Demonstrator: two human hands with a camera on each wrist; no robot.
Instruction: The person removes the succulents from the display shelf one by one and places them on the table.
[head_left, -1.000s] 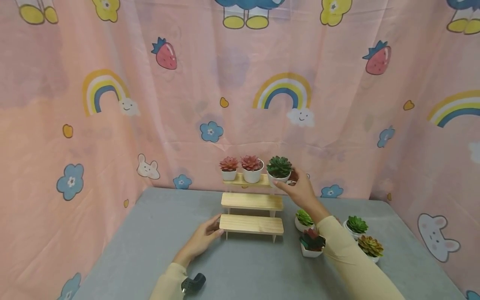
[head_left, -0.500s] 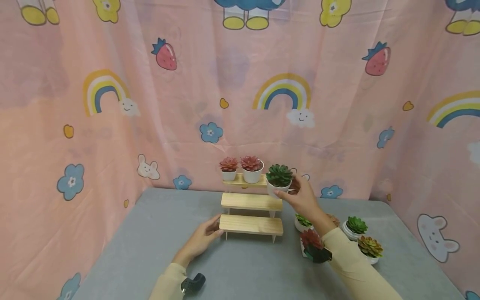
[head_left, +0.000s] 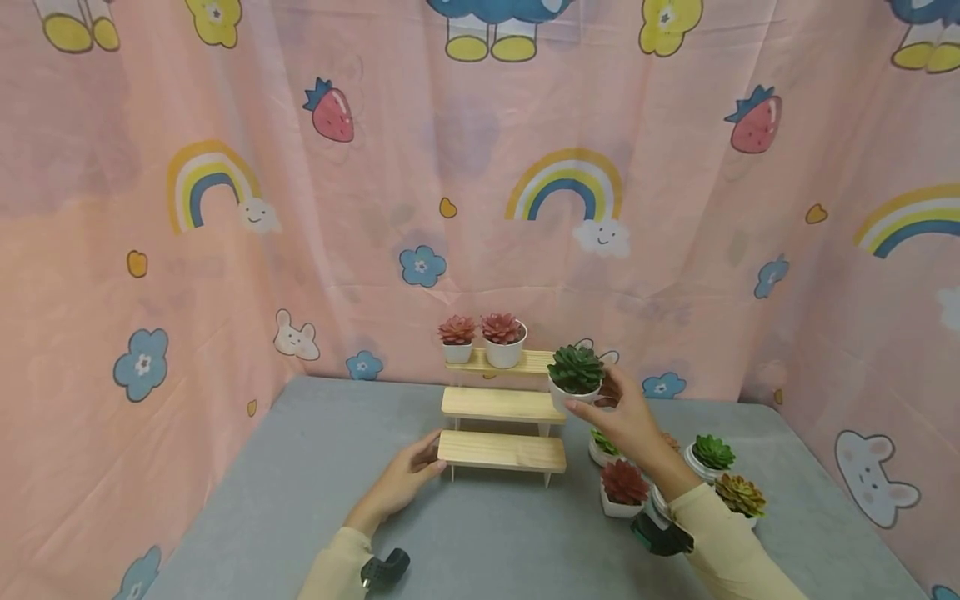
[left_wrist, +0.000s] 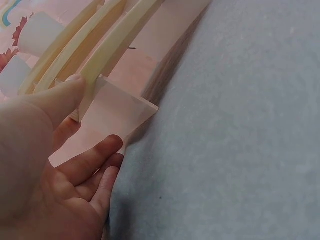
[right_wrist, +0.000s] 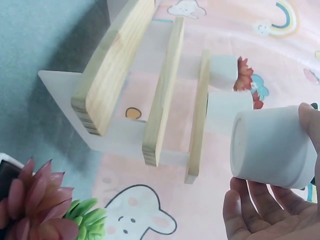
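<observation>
Grey table [head_left: 480, 533] is carrying a wooden stand [head_left: 501, 404]; the left grip [head_left: 405, 479] is steadying it, the right grip [head_left: 626, 417] holding a green potted succulent [head_left: 575, 377] beside it, probably needing gentle lowering.

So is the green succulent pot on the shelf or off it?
Off. The right hand holds the green succulent pot in the air beside the shelf; the wrist view shows its base clear of every step.
</observation>
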